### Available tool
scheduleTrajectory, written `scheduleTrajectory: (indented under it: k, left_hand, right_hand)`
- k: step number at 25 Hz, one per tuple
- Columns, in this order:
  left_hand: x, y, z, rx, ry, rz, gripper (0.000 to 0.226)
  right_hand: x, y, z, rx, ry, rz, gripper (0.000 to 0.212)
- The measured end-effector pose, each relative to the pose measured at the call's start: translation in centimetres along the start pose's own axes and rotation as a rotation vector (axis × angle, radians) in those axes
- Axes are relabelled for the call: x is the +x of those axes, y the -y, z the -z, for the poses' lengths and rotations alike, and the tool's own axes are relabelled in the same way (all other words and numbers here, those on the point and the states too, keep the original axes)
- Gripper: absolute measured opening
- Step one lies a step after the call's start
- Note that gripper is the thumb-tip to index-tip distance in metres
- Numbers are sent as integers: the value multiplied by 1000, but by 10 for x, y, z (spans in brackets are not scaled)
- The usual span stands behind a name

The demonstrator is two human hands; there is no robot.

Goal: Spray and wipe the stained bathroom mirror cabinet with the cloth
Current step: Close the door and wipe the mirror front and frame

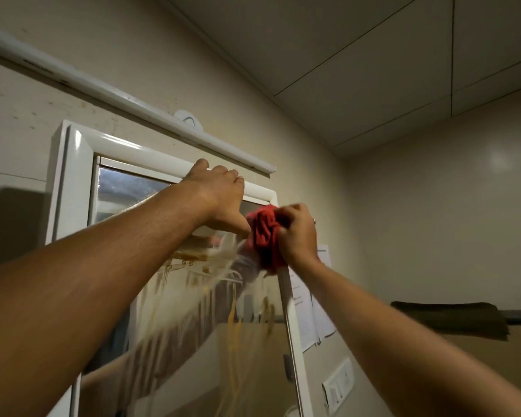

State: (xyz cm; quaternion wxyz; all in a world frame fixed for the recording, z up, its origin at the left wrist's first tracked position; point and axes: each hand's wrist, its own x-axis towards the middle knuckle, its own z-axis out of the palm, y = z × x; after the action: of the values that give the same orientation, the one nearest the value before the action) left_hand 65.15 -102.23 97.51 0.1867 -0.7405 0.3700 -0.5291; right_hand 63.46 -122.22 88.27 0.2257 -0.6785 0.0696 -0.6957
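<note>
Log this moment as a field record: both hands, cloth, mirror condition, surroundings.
left hand: fingers curled over the top frame of the mirror cabinet
right hand: grips the bunched red cloth at the mirror's upper right corner
mirror condition: yellow and whitish streaks run down the glass below the cloth; the upper left glass looks hazy
above cabinet: white tube light on the wall
right of cabinet: papers on the wall, switch plate lower down

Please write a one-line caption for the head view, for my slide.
Right hand holds a red cloth against the streaked mirror; left hand grips the top of the white cabinet frame.
</note>
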Motion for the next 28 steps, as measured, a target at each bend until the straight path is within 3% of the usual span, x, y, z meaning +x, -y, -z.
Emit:
scheduleTrajectory:
  k: [3,8,11,14,18,20,24,26,28]
  left_hand:
    - [1,2,-1,-6,-6,2,109]
    - [-3,-1,1,1,-5,-2,114]
    - [0,-2,-2,6,-17,8,111]
    - [3,-2,-5,19,-25,25,108]
    - [-1,-3,-3,-2,-24,18,116]
    - [-3,-1,0,5,-10,26,122]
    - [-1,-3,1,16,4,39,105]
    - [-3,-4,3,12,15,38,106]
    - [-5,-2,4,24,4,42,108]
  right_hand:
    - [36,15,-2,-18,-33,-34,24]
    - [-47,-15,12,57,-14,-22,20]
    - [23,23,2,138,-70,-123,21]
    - [55,47,-15,84,-113,-42,25]
    - [-11,3,-12,70,-100,-33,23]
    - [-46,-21,0,91,-59,-99,18]
    - [-121,-56,30,195,199,-287,7]
    - [-105,-56,37,234,263,-366,8]
    - [-61,-40,29,222,192,-348,12]
